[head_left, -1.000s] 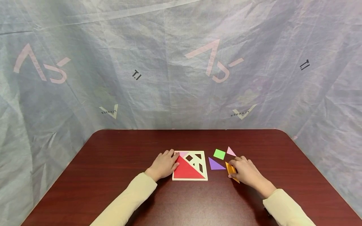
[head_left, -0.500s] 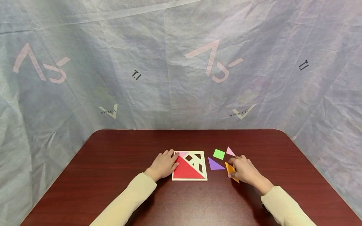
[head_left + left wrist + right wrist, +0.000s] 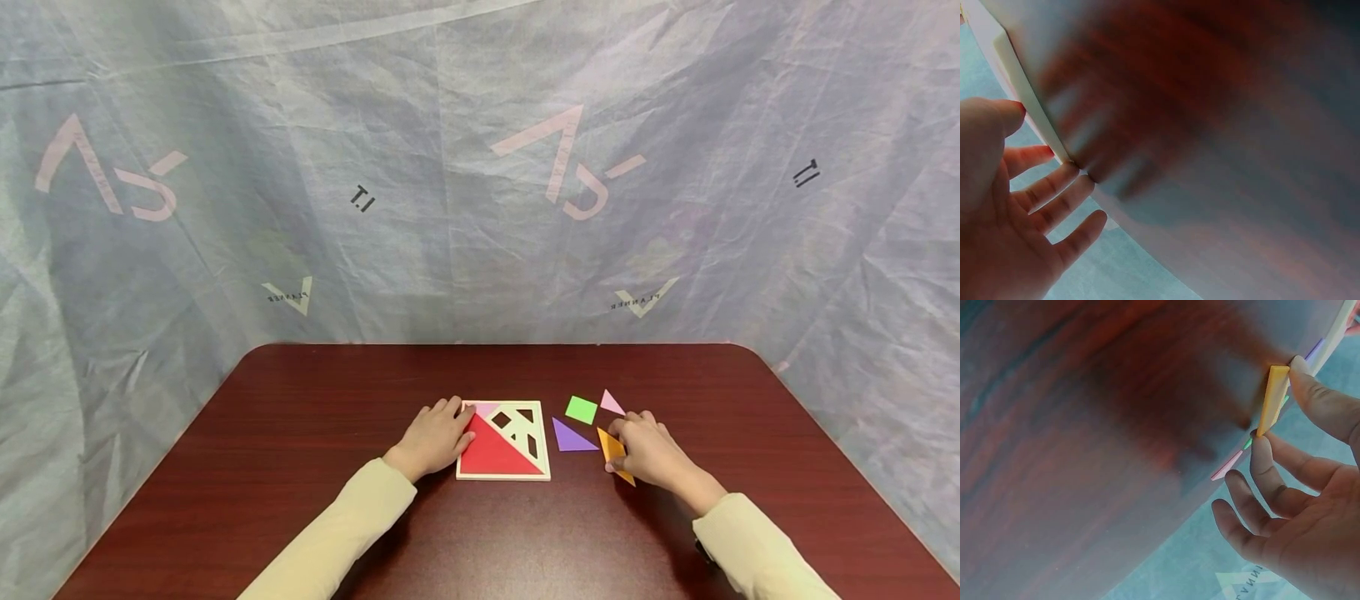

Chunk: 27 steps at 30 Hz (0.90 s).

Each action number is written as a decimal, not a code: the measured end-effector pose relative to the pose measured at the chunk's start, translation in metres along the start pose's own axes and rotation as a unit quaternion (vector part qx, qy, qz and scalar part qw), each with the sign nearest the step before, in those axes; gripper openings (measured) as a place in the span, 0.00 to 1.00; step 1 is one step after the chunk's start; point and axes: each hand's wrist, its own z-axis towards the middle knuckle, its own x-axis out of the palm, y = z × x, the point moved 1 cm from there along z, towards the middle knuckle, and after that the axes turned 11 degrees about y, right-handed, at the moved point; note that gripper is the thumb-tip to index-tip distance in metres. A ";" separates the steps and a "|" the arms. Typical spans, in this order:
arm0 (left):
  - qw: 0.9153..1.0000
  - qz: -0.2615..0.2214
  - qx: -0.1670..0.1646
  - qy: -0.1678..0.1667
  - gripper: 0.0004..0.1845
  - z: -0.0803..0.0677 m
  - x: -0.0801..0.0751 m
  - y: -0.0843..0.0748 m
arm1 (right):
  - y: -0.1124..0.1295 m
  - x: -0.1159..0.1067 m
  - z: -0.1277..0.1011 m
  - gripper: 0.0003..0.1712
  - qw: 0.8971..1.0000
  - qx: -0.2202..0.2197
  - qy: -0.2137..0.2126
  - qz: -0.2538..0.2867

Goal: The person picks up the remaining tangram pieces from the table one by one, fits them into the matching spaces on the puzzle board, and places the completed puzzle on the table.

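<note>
My left hand (image 3: 435, 437) rests at the left edge of a cream tangram tray (image 3: 504, 477), its fingertips on the rim and the pieces. In the tray lie a large red triangle (image 3: 491, 450) and a pink piece (image 3: 487, 409), partly under the fingers; dark cut-outs show on the right. The left wrist view has the fingers spread and fairly straight along the tray's side (image 3: 1029, 94). My right hand (image 3: 654, 450) pinches an orange tangram piece (image 3: 1273, 400) by its ends, between thumb and a finger. Whether the piece is off the tabletop, I cannot tell.
Between tray and right hand lie a purple triangle (image 3: 572, 437) and a green square (image 3: 581, 409). A small pink triangle (image 3: 612, 402) sits just behind the right hand. The dark red table (image 3: 360, 375) ends before a grey cloth backdrop (image 3: 450, 250).
Almost nothing differs. The right wrist and sleeve have shifted slightly left while the fingers stay at the orange piece. The left hand keeps its place on the tray.
</note>
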 end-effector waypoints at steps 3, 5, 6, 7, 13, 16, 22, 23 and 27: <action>1.000 -0.002 -0.001 0.002 0.24 0.000 0.000 0.000 | 0.001 -0.001 0.000 0.23 1.000 0.001 0.001 -0.002; 1.000 -0.002 -0.002 0.002 0.24 0.000 -0.001 0.000 | 0.001 -0.001 0.001 0.23 1.000 0.002 0.002 -0.002; 1.000 -0.001 0.000 0.000 0.24 0.000 -0.001 0.000 | 0.001 -0.001 0.001 0.23 1.000 0.003 0.002 -0.001; 1.000 -0.001 0.001 -0.004 0.24 -0.001 -0.002 -0.001 | 0.001 -0.001 0.001 0.23 1.000 0.003 0.002 0.000; 1.000 0.000 0.005 -0.012 0.23 -0.001 -0.004 -0.001 | 0.000 0.000 0.000 0.23 1.000 0.007 0.007 0.006; 1.000 -0.002 0.004 -0.009 0.23 -0.001 -0.004 -0.002 | 0.000 0.000 -0.001 0.24 1.000 0.010 0.016 0.007; 1.000 -0.002 0.003 -0.008 0.23 -0.002 -0.003 -0.002 | 0.000 0.000 -0.001 0.27 1.000 0.005 0.020 0.005; 1.000 -0.001 0.003 -0.008 0.23 -0.002 -0.003 -0.002 | 0.000 0.000 -0.001 0.27 1.000 0.003 0.020 0.002; 1.000 0.002 0.003 -0.010 0.23 -0.001 -0.003 -0.002 | 0.001 0.000 -0.001 0.25 1.000 -0.006 0.015 -0.013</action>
